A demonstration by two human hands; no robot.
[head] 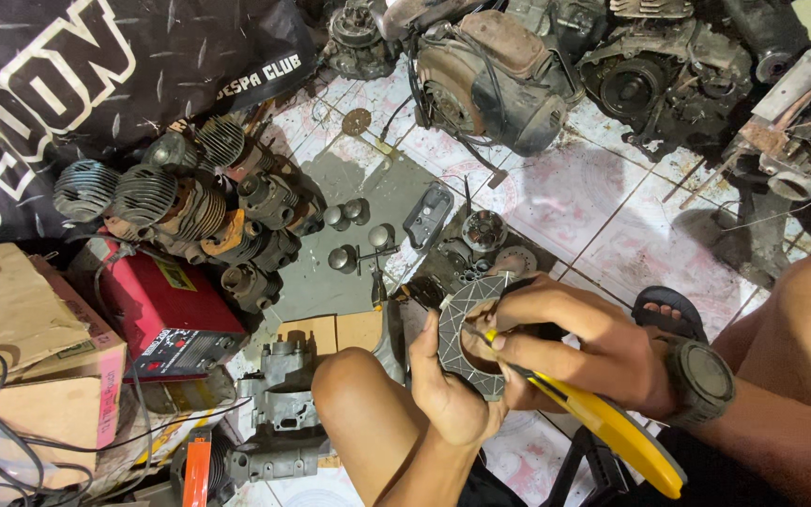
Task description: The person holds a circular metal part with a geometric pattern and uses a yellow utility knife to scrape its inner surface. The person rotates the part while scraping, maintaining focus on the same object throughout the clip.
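My left hand (452,390) grips a flat grey ring-shaped plate (457,324) with a patterned friction face, holding it upright above my left knee (354,376). My right hand (574,343), with a dark watch (701,380) on the wrist, holds a yellow-handled tool (612,427). The tool's thin tip rests against the plate's inner edge. Both hands touch the plate.
On the tiled floor lie several finned engine cylinders (180,202), small round metal parts (344,235), a red box-shaped machine (166,314), cardboard boxes (11,319) and an engine casing (279,404). Larger engines (490,80) stand at the back. A black banner (96,75) hangs at left.
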